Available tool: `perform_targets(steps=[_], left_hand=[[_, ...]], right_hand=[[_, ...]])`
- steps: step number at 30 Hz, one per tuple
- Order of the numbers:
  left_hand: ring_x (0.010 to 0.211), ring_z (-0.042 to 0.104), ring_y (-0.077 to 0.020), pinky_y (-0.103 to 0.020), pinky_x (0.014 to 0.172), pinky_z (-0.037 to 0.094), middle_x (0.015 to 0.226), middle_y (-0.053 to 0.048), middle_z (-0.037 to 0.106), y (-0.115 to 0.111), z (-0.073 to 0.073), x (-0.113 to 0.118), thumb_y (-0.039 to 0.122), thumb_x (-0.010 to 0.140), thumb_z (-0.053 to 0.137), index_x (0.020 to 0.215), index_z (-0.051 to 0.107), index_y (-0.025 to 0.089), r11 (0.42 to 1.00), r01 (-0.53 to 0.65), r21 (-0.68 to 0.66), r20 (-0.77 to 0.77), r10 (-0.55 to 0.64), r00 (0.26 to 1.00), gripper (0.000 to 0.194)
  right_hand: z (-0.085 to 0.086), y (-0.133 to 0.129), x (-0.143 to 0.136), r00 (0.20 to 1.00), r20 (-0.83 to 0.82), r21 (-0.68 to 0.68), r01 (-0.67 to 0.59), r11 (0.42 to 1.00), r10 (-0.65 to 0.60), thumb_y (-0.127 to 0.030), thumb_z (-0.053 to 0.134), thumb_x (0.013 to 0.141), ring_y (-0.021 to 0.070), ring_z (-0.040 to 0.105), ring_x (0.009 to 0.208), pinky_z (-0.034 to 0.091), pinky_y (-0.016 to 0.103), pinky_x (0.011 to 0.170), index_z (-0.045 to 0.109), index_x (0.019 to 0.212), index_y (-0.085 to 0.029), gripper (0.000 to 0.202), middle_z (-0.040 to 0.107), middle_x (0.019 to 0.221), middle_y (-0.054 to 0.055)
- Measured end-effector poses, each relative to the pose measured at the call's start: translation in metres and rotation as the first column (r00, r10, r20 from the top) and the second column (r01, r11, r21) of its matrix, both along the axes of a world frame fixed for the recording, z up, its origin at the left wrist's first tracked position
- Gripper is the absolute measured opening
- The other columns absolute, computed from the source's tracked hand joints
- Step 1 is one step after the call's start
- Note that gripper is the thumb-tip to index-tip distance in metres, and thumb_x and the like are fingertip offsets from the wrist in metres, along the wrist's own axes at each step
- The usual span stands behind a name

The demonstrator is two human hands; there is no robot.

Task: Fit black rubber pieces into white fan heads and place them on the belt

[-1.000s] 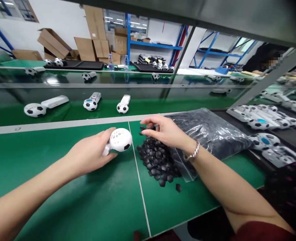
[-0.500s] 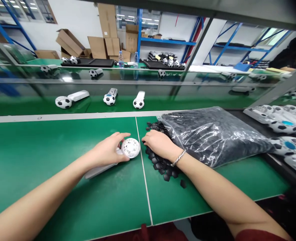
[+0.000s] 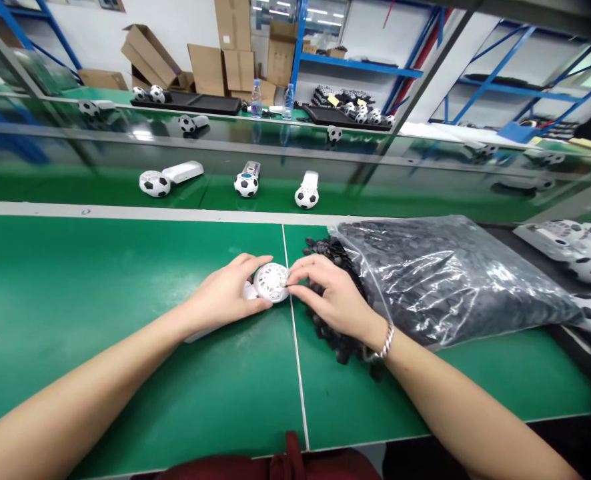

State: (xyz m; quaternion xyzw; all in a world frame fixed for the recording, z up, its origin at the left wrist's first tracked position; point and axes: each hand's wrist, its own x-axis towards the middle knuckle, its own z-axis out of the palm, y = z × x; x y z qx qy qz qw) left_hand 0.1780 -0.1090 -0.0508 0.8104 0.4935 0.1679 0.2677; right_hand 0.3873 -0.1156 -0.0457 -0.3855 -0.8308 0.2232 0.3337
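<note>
My left hand [image 3: 228, 290] grips a white device [image 3: 270, 281] with a round, perforated head, thumb and fingers around its left side. The device's handle runs down-left, mostly hidden under that hand. At the head's right edge are the pinched fingertips of my right hand [image 3: 333, 293]; whatever they hold is too small to make out. Beneath and beside the right hand lies a pile of small black pieces [image 3: 325, 248]. They spread from the mouth of a large clear bag [image 3: 455, 280] full of such black pieces.
Three white devices with soccer-ball heads [image 3: 155, 183] [image 3: 246, 184] [image 3: 307, 190] lie on the green surface beyond a pale rail [image 3: 125, 213]. A dark tray [image 3: 570, 343] with several similar devices stands at the right. Two bottles [image 3: 256, 99] [image 3: 288, 102] stand farther back.
My right hand has moved from the black pile to the head of the white device. The camera view has shifted, and the device appears slightly higher and farther right.
</note>
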Motion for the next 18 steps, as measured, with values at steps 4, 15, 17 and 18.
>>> perform_targets(steps=[4, 15, 17, 18], left_hand=[[0.101, 0.052, -0.0254, -0.034, 0.081, 0.044, 0.123, -0.005, 0.046, -0.001, 0.002, 0.0, 0.042, 0.069, 0.062, 0.131, 0.035, 0.026, 1.0, 0.011, 0.019, -0.03, -0.011, 0.999, 0.069], [0.104, 0.052, -0.0243, -0.033, 0.083, 0.042, 0.122, -0.003, 0.052, 0.001, 0.002, 0.002, 0.043, 0.072, 0.059, 0.125, 0.042, 0.025, 0.998, 0.031, 0.05, -0.029, -0.029, 0.999, 0.059], [0.105, 0.051, -0.0245, -0.033, 0.084, 0.041, 0.122, -0.004, 0.051, 0.0, 0.003, 0.002, 0.043, 0.072, 0.058, 0.125, 0.042, 0.024, 0.998, 0.032, 0.05, -0.035, -0.03, 0.999, 0.058], [0.105, 0.051, -0.0246, -0.033, 0.084, 0.041, 0.123, -0.004, 0.051, 0.0, 0.003, 0.002, 0.043, 0.072, 0.058, 0.125, 0.042, 0.024, 0.998, 0.03, 0.05, -0.041, -0.028, 0.999, 0.058]], right_hand=[[-0.009, -0.007, -0.009, 0.997, -0.078, -0.099, -0.024, 0.995, 0.017, -0.021, 0.06, 0.078, 0.0155, 0.051, 0.092, 0.041, 0.033, 0.086, 0.061, 0.081, -0.021, 0.003, 0.051, 0.091, 0.003], [-0.017, -0.004, -0.014, 0.991, -0.129, -0.124, 0.032, 0.992, -0.048, -0.022, 0.066, 0.072, 0.0173, 0.049, 0.099, 0.038, 0.036, 0.092, 0.06, 0.072, -0.019, 0.007, 0.048, 0.099, 0.005], [-0.016, -0.004, -0.014, 0.993, -0.118, -0.106, 0.018, 0.994, -0.03, -0.022, 0.066, 0.073, 0.0173, 0.049, 0.099, 0.038, 0.036, 0.093, 0.06, 0.072, -0.019, 0.006, 0.049, 0.099, 0.005], [-0.016, -0.005, -0.013, 0.994, -0.107, -0.092, 0.011, 0.996, -0.021, -0.022, 0.065, 0.073, 0.0175, 0.049, 0.1, 0.038, 0.036, 0.093, 0.06, 0.073, -0.019, 0.006, 0.049, 0.099, 0.005]])
